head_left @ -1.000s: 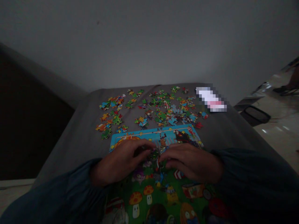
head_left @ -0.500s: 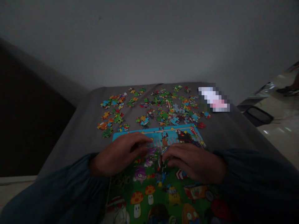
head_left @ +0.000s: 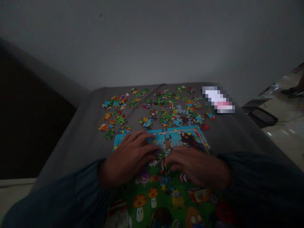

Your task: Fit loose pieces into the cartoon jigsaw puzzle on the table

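Note:
A colourful cartoon jigsaw board [head_left: 152, 215] with a blue top edge and mushroom characters on green lies in front of me. Over its upper left part, my left hand [head_left: 130, 158] rests palm down with fingers spread, fingertips near the purple figures. Close by on the right, my right hand [head_left: 197, 164] has its fingers curled and drawn together low over the middle of the picture. Whatever is under those fingertips is hidden in the dim light.
Loose jigsaw pieces [head_left: 166, 117] lie scattered beyond the board on a grey cloth-covered surface [head_left: 80, 133]. A lit phone [head_left: 218, 99], blurred out, lies at the back right. Behind stands a pale wall [head_left: 152, 44]. A black-framed object [head_left: 263, 117] shows beyond the right edge.
My left hand has shifted slightly right and its fingers have spread more. My right hand stays nearly in place, its fingers slightly more curled. The loose pieces have not moved.

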Tool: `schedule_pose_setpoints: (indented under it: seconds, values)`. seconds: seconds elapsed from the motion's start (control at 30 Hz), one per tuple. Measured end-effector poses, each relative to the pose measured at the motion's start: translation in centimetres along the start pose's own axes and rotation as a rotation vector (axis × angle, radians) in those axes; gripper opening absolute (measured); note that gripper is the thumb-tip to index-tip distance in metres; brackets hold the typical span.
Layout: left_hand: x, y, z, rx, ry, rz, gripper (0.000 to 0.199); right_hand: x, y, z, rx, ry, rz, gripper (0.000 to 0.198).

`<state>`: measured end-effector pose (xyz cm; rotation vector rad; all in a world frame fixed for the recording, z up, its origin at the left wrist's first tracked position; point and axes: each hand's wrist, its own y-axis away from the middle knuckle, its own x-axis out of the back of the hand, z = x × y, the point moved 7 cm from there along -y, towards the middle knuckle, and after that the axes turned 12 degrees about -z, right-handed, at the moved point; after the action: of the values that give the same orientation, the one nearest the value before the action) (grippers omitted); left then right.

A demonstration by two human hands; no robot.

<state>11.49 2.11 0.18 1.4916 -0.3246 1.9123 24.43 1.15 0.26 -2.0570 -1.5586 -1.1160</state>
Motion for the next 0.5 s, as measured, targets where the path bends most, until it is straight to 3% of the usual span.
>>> schedule_pose_setpoints:
  seconds: [0.27,0.43,0.5]
  values:
    - [-0.16,-0.01,-0.33,0.025,0.093,-0.003,0.014,0.08,0.15,-0.53,0.067,0.031,0.035,0.015]
    - [-0.21,0.20,-0.57,0.009,0.091,-0.009,0.027,0.20,0.06,-0.52,0.036,0.001,0.039,0.009]
    - [-0.30,0.43,-0.59,0.006,0.085,-0.029,0.020,0.26,0.04,-0.46,0.022,-0.015,0.038,0.008]
